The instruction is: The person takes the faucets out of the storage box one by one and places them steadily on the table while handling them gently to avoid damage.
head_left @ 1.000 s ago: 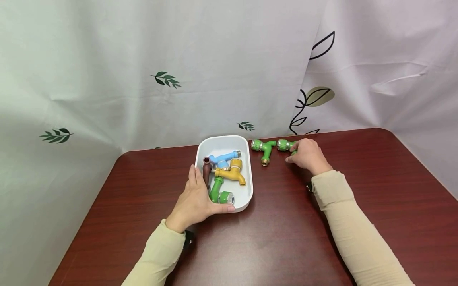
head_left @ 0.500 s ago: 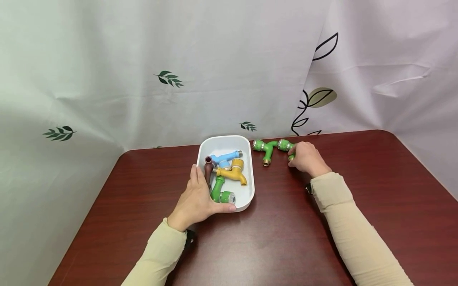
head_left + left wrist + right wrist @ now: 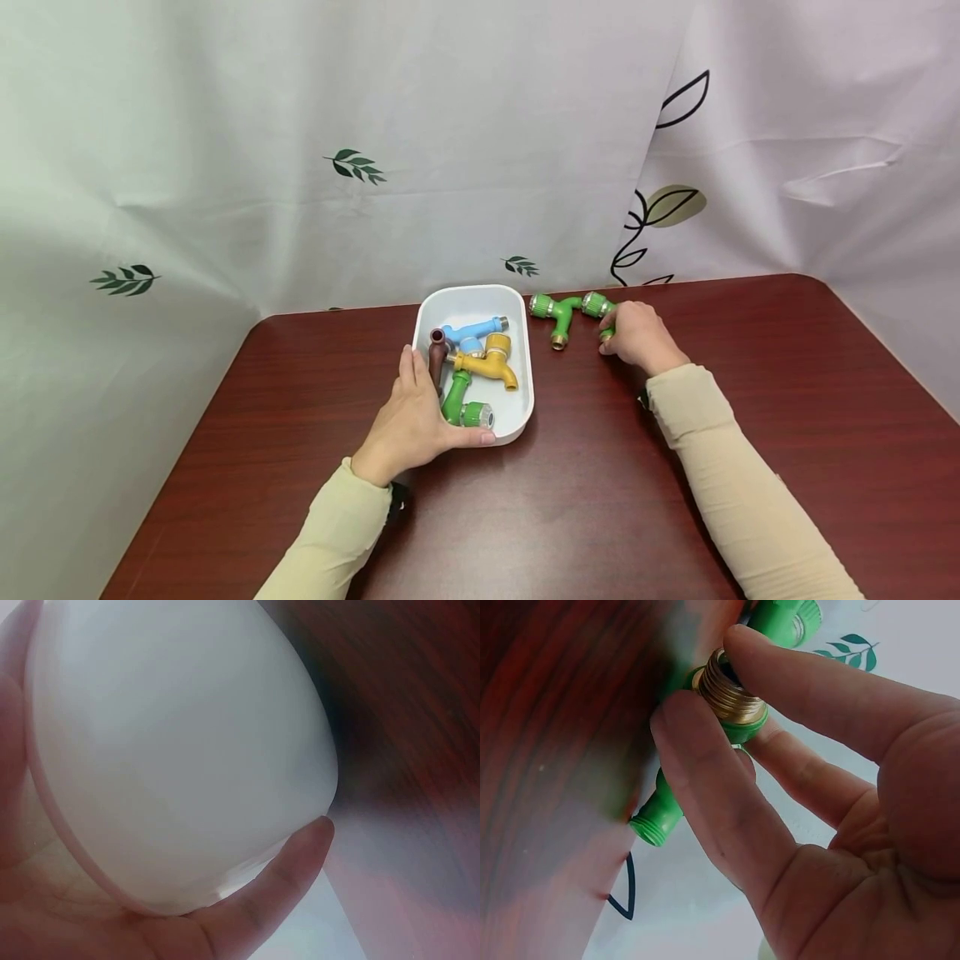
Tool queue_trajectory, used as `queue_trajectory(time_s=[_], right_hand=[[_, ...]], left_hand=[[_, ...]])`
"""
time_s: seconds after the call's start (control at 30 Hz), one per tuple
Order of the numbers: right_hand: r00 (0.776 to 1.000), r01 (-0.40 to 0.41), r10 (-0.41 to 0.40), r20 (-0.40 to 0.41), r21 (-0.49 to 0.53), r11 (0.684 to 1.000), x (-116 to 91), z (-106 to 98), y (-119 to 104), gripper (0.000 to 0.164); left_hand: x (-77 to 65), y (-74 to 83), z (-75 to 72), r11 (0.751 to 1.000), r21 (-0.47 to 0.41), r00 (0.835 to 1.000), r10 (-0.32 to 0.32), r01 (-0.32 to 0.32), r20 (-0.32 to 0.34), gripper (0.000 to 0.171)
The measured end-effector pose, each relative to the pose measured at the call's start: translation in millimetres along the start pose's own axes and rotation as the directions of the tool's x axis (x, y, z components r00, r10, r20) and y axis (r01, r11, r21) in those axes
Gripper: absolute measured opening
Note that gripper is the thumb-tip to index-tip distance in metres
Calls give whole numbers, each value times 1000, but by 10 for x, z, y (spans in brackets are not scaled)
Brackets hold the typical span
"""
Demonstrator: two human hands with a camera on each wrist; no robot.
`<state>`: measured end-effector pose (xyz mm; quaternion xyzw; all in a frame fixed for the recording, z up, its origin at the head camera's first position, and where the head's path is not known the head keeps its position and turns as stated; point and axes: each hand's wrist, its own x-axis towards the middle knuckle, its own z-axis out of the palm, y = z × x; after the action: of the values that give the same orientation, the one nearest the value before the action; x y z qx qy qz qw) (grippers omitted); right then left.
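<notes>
My left hand (image 3: 408, 425) holds the near left corner of a white plastic tray (image 3: 471, 298), fingers along its left side and thumb along the front. In the left wrist view the hand wraps the tray's outer wall (image 3: 187, 750). Inside lie a brown faucet (image 3: 437, 360), a blue faucet (image 3: 482, 328), a yellow faucet (image 3: 486, 365) and a green faucet (image 3: 454, 398). My right hand (image 3: 643, 337) pinches another green faucet (image 3: 597, 305) at the back of the table. Its threaded brass end (image 3: 731, 697) sits between thumb and finger in the right wrist view.
One more green faucet (image 3: 561, 312) lies between the tray and my right hand, close beside the held one. The dark red wooden table (image 3: 540, 508) ends at the back against a pale curtain (image 3: 450, 167) with leaf prints.
My right hand has shifted slightly toward me and its fingers have moved onto the green faucet's brass end. The left hand and tray hold still; the whole view has shifted slightly.
</notes>
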<state>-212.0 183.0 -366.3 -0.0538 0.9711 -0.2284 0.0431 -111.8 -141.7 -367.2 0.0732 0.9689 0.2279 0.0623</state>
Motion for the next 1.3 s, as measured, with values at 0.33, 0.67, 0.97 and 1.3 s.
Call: queue_trajectory(time_s=[0.33,0.67,0.97,1.3], right_hand=[[1000,-1,1,-7,7,1000,-21,30,-4,26],[1000,1,-1,-9,-6,1000,-55,-4,-46,37],[999,28,-28,-36,3,1000,-96,-33,-140,49],[990,98,-97,-97,-3,995,-98,-16,-218,43]], left_hand=[[-2,6,-1,1000,2,1000,5,-5,-3,157],[-3,-6,2,1000,6,1000,-2,2,-3,157],[0,-8,6,1000,2,1000,1,-1,-3,158],[0,-4,2,1000,2,1000,2,-2,-6,157]])
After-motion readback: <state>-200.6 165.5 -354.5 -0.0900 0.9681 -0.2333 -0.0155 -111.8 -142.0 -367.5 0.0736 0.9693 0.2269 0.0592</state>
